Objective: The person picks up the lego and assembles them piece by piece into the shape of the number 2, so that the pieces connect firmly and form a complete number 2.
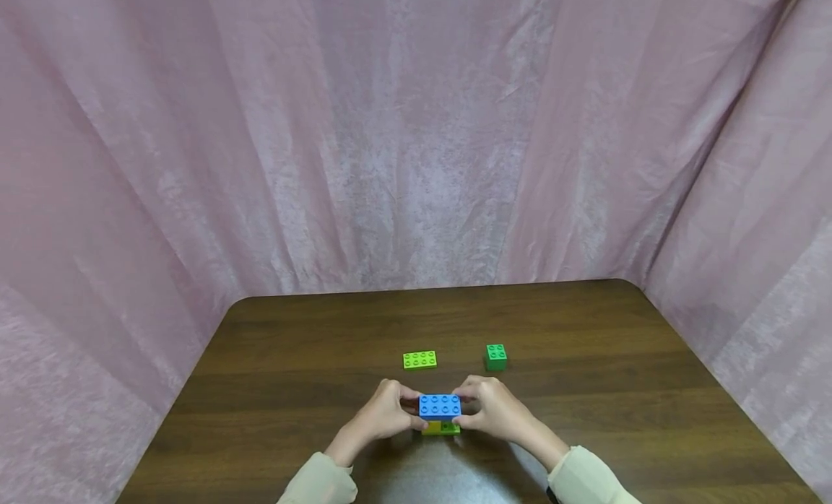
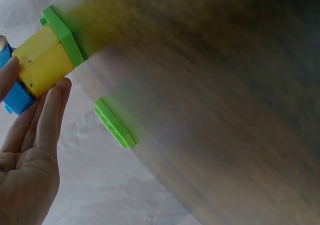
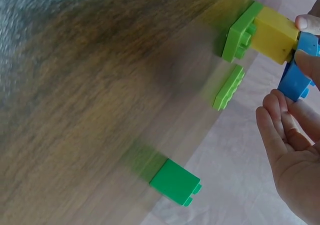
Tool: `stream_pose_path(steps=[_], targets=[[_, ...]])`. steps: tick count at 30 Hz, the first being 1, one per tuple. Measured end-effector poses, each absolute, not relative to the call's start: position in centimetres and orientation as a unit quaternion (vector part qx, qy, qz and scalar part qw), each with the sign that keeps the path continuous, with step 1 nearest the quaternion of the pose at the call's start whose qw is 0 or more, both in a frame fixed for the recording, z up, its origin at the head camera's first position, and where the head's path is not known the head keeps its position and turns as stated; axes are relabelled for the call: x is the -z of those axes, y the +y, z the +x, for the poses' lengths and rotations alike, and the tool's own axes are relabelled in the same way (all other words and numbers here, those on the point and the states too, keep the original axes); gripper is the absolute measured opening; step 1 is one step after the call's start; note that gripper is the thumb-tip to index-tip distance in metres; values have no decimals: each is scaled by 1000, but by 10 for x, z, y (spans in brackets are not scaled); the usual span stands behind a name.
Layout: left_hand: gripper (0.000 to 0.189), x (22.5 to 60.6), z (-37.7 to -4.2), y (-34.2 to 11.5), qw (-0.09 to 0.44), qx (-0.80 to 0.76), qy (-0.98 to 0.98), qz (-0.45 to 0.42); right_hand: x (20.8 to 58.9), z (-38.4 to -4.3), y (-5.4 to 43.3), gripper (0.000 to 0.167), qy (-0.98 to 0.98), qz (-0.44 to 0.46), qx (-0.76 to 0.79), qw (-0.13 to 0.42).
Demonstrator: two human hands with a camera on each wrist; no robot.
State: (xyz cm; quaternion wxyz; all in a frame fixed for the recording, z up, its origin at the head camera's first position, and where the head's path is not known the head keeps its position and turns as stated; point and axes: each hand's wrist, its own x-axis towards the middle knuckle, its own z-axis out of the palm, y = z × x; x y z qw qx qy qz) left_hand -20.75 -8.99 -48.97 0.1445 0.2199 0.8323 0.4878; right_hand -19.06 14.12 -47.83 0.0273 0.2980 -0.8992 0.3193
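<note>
A blue eight-stud toy brick [image 1: 440, 406] is pinched at its left end by my left hand [image 1: 383, 411] and at its right end by my right hand [image 1: 494, 410]. Beneath it are yellow blocks [image 2: 45, 60], which stand on a light-green plate [image 3: 240, 32] on the table. In the right wrist view, the blue brick extends past the yellow, above bare studs on the plate's right half. I cannot tell whether the blue brick is pressed fully down. Fingers of both hands cover its ends.
Beyond my hands, a flat lime-green plate [image 1: 419, 359] lies on the brown wooden table [image 1: 292, 374]. To its right stands a dark-green four-stud brick [image 1: 496, 357]. Pink curtains [image 1: 422, 143] hang behind the table and along its sides.
</note>
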Motion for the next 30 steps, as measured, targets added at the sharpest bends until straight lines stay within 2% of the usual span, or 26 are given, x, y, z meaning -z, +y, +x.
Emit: stream_pose_path(steps=[15,30], targets=[[33,489,-205,-88,96,-472,844,237,472,-189,140,29,-909,298,-288,37],[35,498,-203,-92,120,-468,846,224,477,-192,140,27,-905,301,-300,22]])
